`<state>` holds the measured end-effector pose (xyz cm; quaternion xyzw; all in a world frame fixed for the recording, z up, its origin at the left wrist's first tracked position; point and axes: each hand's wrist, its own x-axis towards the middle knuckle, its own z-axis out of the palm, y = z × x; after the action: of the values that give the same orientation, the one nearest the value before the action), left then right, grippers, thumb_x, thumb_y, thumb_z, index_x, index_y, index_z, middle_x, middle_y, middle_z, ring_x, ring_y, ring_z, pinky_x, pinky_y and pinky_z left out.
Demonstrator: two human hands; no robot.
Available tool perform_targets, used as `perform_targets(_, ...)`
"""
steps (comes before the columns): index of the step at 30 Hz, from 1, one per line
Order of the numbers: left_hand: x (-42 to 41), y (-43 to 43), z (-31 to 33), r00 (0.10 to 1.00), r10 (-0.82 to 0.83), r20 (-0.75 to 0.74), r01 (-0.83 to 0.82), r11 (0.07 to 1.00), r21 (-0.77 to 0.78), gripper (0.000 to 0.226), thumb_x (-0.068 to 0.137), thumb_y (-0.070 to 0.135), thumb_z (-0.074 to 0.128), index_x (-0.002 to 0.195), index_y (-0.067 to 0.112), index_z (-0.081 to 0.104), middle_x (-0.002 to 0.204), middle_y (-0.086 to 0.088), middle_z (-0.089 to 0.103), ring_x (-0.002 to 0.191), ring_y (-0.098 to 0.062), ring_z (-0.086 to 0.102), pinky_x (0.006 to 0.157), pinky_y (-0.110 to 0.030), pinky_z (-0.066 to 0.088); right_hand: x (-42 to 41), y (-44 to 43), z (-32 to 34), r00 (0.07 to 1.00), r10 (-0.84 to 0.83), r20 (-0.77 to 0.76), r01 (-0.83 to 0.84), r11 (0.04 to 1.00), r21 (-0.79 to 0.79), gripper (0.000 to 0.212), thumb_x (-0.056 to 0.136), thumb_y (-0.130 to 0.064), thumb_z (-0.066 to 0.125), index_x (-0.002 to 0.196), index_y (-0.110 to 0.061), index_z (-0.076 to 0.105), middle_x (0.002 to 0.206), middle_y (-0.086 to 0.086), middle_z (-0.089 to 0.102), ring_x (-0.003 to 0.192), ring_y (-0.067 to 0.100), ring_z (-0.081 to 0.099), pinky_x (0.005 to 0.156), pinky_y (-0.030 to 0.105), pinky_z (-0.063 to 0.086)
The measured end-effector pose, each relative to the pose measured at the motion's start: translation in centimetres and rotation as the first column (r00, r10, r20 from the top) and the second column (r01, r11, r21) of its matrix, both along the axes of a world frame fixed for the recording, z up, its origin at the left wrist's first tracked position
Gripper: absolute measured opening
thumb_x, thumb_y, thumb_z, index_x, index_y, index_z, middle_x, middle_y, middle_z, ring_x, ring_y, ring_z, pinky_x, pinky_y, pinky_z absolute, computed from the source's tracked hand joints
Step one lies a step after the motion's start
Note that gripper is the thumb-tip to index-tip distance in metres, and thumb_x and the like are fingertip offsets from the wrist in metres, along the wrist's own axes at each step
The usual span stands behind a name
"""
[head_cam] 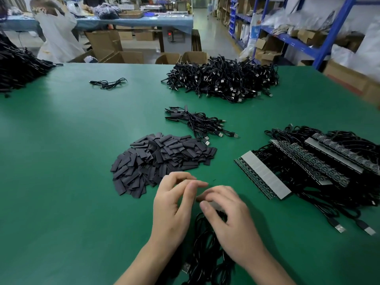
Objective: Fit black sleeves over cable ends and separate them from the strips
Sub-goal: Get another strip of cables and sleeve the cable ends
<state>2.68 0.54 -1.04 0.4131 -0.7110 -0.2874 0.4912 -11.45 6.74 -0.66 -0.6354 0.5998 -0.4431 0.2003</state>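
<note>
Two hands low centre over a cable bundle (205, 254) on the green table (61, 182).

Head view: left hand (174, 204) and right hand (230, 219) close together, fingers bent and blurred; cannot tell the grip of either. Bundle running off the bottom edge. Pile of black sleeves (162, 161) just above the left fingertips. Strips (265, 177) with cables attached at centre right, reaching the right edge. Broad bare green at left and lower left.

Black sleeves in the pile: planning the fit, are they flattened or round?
Flattened: the black sleeves lie as flat rectangular pieces in a loose heap.
</note>
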Motion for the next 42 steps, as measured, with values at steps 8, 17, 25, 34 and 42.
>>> perform_targets(8, 0.7, -0.5, 0.5, 0.995, -0.101, 0.027, 0.1, 0.994, 0.04, 0.04, 0.103, 0.046, 0.045, 0.097, 0.028, 0.08, 0.113, 0.017, 0.067, 0.117, -0.016, 0.059, 0.097, -0.031, 0.045, -0.3, 0.2, 0.8, 0.864, 0.141, 0.484, -0.222, 0.968, 0.116, 0.032, 0.094, -0.059, 0.062, 0.096, -0.029, 0.075, 0.095, -0.002, 0.078, 0.096, 0.012, 0.073, 0.087, 0.022, 0.054)
perform_targets(17, 4.6, -4.1, -0.5, 0.813, 0.34, 0.472, -0.377, 0.926, -0.019, 0.021, 0.091, 0.018, 0.074, 0.112, 0.016, 0.069, 0.112, -0.002, 0.061, 0.109, -0.029, 0.052, 0.089, -0.044, 0.046, -4.1, 0.7, 2.5, 0.287, 0.042, 0.957, -0.24, 0.97, 0.029, 0.049, 0.068, -0.056, 0.09, 0.077, -0.015, 0.064, 0.048, -0.004, 0.041, 0.038, 0.01, 0.039, 0.045, 0.022, 0.046)
perform_targets(25, 4.8, -3.9, -0.3, 0.78, 0.262, 0.568, -0.325, 0.946, 0.009, 0.037, 0.086, 0.032, 0.082, 0.12, 0.024, 0.072, 0.11, 0.004, 0.06, 0.105, -0.023, 0.058, 0.089, -0.042, 0.049, -6.5, 1.1, 3.1, 0.454, 0.049, 0.89, -0.248, 0.966, 0.074, 0.05, 0.076, -0.059, 0.084, 0.08, -0.013, 0.063, 0.049, -0.007, 0.032, 0.036, 0.005, 0.021, 0.037, 0.019, 0.024)
perform_targets(34, 4.2, -3.7, 0.0, 0.986, 0.105, 0.129, -0.12, 0.985, 0.12, 0.025, 0.089, 0.008, 0.078, 0.099, 0.03, 0.078, 0.089, 0.014, 0.062, 0.085, -0.01, 0.061, 0.073, -0.014, 0.044, -6.0, 1.2, 3.4, 0.801, -0.119, 0.587, 0.267, 0.948, -0.172, 0.017, 0.091, -0.04, 0.065, 0.081, -0.026, 0.065, 0.057, -0.009, 0.045, 0.047, 0.004, 0.032, 0.041, 0.021, 0.025)
perform_targets(42, 2.3, -1.8, 0.1, 0.898, -0.14, -0.416, 0.352, 0.797, 0.491, 0.018, 0.088, 0.034, 0.075, 0.104, 0.026, 0.077, 0.087, -0.004, 0.065, 0.071, -0.014, 0.059, 0.072, -0.022, 0.051, -2.8, 1.2, 1.9, 0.974, -0.051, 0.219, 0.042, 0.998, 0.043, 0.025, 0.089, -0.057, 0.058, 0.089, -0.033, 0.065, 0.057, -0.007, 0.051, 0.049, 0.002, 0.039, 0.044, 0.018, 0.029)
